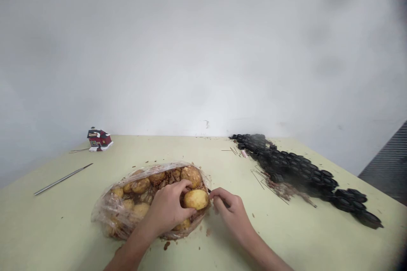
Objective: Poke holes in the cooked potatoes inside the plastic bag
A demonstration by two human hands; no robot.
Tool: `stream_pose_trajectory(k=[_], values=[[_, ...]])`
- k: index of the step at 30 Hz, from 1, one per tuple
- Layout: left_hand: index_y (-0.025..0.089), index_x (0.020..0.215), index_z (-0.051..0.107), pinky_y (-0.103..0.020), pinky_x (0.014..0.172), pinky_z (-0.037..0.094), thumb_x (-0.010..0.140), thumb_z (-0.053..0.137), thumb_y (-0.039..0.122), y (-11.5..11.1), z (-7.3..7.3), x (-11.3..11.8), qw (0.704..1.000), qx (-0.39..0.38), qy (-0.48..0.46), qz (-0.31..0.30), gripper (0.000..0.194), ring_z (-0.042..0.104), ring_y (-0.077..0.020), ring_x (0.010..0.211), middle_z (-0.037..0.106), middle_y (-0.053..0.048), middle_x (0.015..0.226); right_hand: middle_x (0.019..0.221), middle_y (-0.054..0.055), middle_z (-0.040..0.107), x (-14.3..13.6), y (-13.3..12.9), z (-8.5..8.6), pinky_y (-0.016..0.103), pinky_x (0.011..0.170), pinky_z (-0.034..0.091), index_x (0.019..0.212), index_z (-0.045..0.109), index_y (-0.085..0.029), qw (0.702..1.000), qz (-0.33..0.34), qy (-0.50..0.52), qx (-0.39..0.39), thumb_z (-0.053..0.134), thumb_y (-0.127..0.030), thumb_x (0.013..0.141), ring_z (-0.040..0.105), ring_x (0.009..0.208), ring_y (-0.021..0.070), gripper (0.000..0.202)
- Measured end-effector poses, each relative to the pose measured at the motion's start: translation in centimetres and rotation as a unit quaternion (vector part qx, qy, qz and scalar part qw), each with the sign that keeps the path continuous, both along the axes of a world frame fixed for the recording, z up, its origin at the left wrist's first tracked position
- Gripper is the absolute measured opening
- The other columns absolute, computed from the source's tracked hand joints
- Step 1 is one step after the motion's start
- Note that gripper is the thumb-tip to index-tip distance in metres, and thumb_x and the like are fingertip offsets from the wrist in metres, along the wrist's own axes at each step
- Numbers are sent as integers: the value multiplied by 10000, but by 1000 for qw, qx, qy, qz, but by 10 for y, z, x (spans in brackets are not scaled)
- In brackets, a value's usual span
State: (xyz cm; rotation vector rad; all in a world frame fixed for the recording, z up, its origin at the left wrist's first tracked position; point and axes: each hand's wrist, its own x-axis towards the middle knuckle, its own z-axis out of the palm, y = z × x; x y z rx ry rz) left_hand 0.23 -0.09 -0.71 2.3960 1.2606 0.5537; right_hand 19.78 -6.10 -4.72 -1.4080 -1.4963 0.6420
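Observation:
A clear plastic bag [104, 209] lies open on the table, filled with several yellow-brown potatoes [140, 185] and brown bits. My left hand [171, 205] reaches over the bag, its thumb and fingers around the left side of a smooth yellow potato [196, 199] at the bag's right end. A rougher potato [191, 175] sits just behind it. At the right edge of the yellow potato is my right hand [230, 214], its fingers pinched together on something small and dark that I cannot make out.
A small red toy house [99, 139] stands at the back left, with a thin metal rod [63, 179] in front of it. Several black round pots [295, 169] stretch along the right side, beside thin wires [262, 180] and a brown fibrous clump [289, 190]. Crumbs dot the pale table [79, 228].

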Motion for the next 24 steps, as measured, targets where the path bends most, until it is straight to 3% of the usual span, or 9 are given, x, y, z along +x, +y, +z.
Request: stream_pose_trajectory(k=[10,17,24], values=[[252,1019,586,-300,798,420,650,661,201,-2,-2,1,1000,8,10,-4,380,607,-221,943,639,-8,1052,604,-4,574,5,4,-7,260,574,391,850,645,-187,999,-34,-4,-1,391,-277,840,540,573,172,270],[267,976,625,-300,748,401,739,679,410,-4,1,-1,999,-23,13,40,283,607,-223,915,643,4,988,643,2,604,6,5,-10,267,596,390,887,641,-195,999,-33,-21,-2,398,-307,886,542,601,181,268],[241,901,661,-318,704,385,823,570,456,-6,2,1,997,-37,59,22,246,607,-232,853,610,-34,959,693,10,618,-1,2,-4,262,633,409,980,620,-189,1000,9,12,3,371,-397,960,558,654,180,325]])
